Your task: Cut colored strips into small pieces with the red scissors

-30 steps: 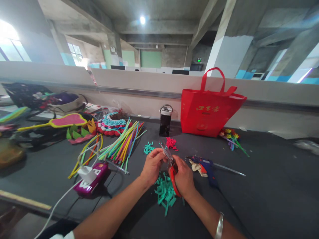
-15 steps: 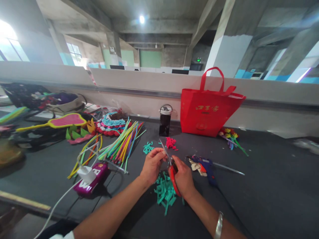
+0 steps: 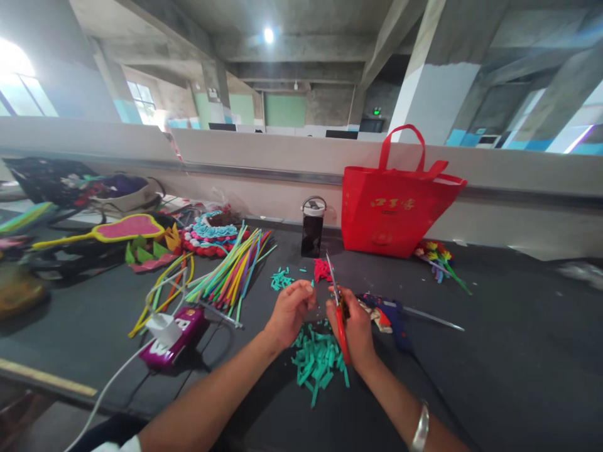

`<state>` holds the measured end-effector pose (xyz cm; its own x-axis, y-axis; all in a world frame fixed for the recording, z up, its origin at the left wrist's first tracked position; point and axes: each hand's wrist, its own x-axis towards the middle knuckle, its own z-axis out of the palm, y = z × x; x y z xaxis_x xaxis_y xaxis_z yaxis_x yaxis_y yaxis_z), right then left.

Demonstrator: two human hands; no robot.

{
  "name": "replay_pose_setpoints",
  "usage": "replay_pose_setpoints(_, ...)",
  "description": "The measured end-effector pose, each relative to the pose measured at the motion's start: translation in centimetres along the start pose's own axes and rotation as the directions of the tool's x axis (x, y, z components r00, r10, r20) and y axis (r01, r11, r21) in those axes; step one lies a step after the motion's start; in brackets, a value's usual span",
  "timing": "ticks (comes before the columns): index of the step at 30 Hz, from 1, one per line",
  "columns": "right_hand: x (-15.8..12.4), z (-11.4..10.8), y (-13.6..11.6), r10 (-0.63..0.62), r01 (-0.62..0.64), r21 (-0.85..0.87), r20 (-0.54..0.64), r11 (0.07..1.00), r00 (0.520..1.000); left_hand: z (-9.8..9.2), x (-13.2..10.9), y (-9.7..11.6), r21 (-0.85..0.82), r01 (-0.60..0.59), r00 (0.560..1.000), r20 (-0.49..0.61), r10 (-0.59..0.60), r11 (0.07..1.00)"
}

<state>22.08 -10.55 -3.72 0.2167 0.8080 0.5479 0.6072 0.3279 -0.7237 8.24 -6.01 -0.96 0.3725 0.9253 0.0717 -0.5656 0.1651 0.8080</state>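
My left hand is closed in a pinch on a small teal strip, whose tip shows above the fingertips. Red-handled scissors are gripped in my right hand, blades pointing up and away, apart from the strip. Below and between the hands lies a loose pile of teal strips on the dark table. Farther off are a smaller heap of teal pieces and a heap of red pieces.
A phone leans on a white-lidded cup behind the heaps. A red bag stands back right. Right of my hand lies a blue glue gun. To the left are colourful sticks and a purple power strip with a white cable.
My right hand and the scissors have moved right, away from my left hand, and the blades now point more upright. My left hand has barely moved.
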Motion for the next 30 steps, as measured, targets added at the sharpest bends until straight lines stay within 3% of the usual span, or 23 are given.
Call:
replay_pose_setpoints(6, 0.1, -0.3, -0.7, 0.020, -0.017, 0.152, -0.020, 0.988, 1.000, -0.3, -0.2, -0.6, 0.100, 0.173, 0.976, 0.119, -0.185, 0.980)
replay_pose_setpoints(11, 0.2, -0.3, -0.5, -0.035, 0.035, 0.179, -0.004, 0.983, 0.999, -0.4, -0.2, -1.0, 0.225, 0.195, 0.966, 0.127, -0.227, 0.955)
replay_pose_setpoints(14, 0.3, -0.4, -0.4, -0.055, 0.059, 0.137, -0.033, 0.989, 0.998, -0.4, 0.0, -1.1, 0.327, 0.143, 0.976, 0.112, -0.189, 0.934)
replay_pose_setpoints(18, 0.5, -0.4, -0.3, -0.003, 0.008, 0.130, -0.034, 0.991, 0.999, -0.7, 0.1, -1.1, 0.509, -0.025, 0.989, 0.140, -0.054, 0.860)
replay_pose_setpoints(20, 0.5, -0.4, -0.3, 0.022, -0.019, 0.152, -0.018, 0.988, 1.000, -0.8, 0.1, -1.1, 0.555, -0.054, 0.988, 0.148, -0.034, 0.830)
replay_pose_setpoints(24, 0.8, -0.5, -0.4, 0.036, -0.028, 0.108, -0.075, 0.994, 0.997, -0.8, 0.1, -1.0, 0.458, 0.035, 0.988, 0.120, -0.100, 0.888)
replay_pose_setpoints(27, 0.8, -0.6, -0.1, 0.018, -0.015, 0.024, -0.128, 1.000, 0.992, -0.6, 0.1, -0.7, 0.241, 0.122, 0.984, 0.096, -0.148, 0.963)
replay_pose_setpoints(30, 0.5, -0.1, 0.7, -0.008, 0.005, -0.026, -0.090, 1.000, 0.996, -0.6, 0.2, -0.5, 0.004, 0.122, 0.987, 0.108, -0.122, 0.992)
